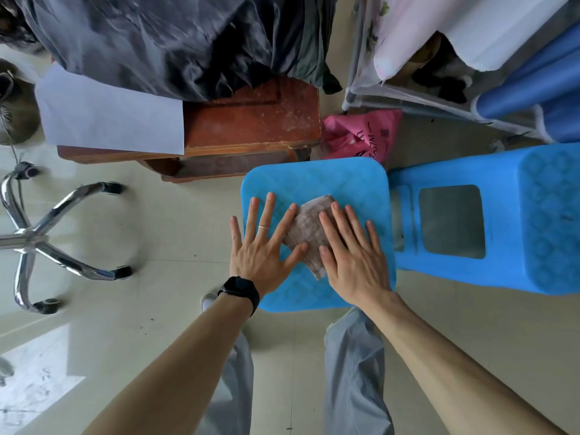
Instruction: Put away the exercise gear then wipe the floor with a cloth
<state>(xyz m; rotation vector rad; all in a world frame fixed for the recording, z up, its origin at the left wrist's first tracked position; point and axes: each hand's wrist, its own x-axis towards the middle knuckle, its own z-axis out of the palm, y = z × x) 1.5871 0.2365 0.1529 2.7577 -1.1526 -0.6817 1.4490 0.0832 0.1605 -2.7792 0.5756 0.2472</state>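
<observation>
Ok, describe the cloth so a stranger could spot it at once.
Find the upright blue stool at mid-floor. On its seat, the cloth lies pressed flat by the left hand and right hand. It alone is grey-brown, woven and folded.

Head camera, steeply downward, close over stool (pixel 314 177).

Logged left hand (pixel 263 243) flat, palm down, fingers straight and splayed wide, tips toward 12 o'clock, thumb out toward 2 o'clock. Logged right hand (pixel 351 252) flat likewise, palm down, fingers straight and closer together, tips toward 11 o'clock, thumb at its 9 o'clock side. Found thumbs near each other, not touching. Traced both forearms bare: left from 7 o'clock of the view, right from 5 o'clock, angled toward each other, elbows out of view.
</observation>
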